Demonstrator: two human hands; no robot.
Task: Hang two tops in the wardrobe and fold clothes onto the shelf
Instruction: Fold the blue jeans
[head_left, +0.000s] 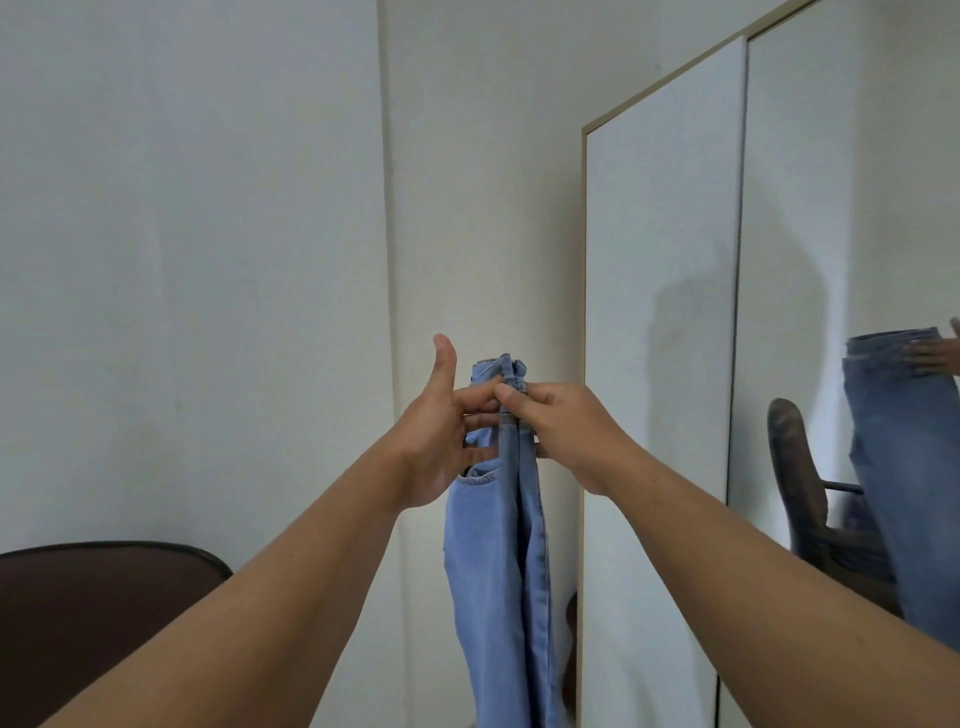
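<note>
1. So, both arms are stretched out in front, holding up a pair of light blue jeans (498, 545) at the waistband, folded lengthwise so the legs hang straight down and run out of the bottom of the shot.
2. The right hand (566, 436) is pinched closed on the top of the jeans, thumb and fingers clamped on the waistband seam.
3. The left hand (441, 436) has its thumb sticking straight up, while the fingers curl in against the denim; looks like they're gripping the fabric, but the far side of the hand is hidden, so not 100% sure.
4. A front pocket edge shows just below the left hand. No brand tag or writing that I can read anywhere.
5. Jeans hang in front of the wall corner, just left of the wardrobe's white door (665, 312).
6. The mirror (857, 208) at the right edge reflects the jeans, a hand and a chair.
7. A dark brown chair back (98, 613) sits in the bottom left corner.
</note>
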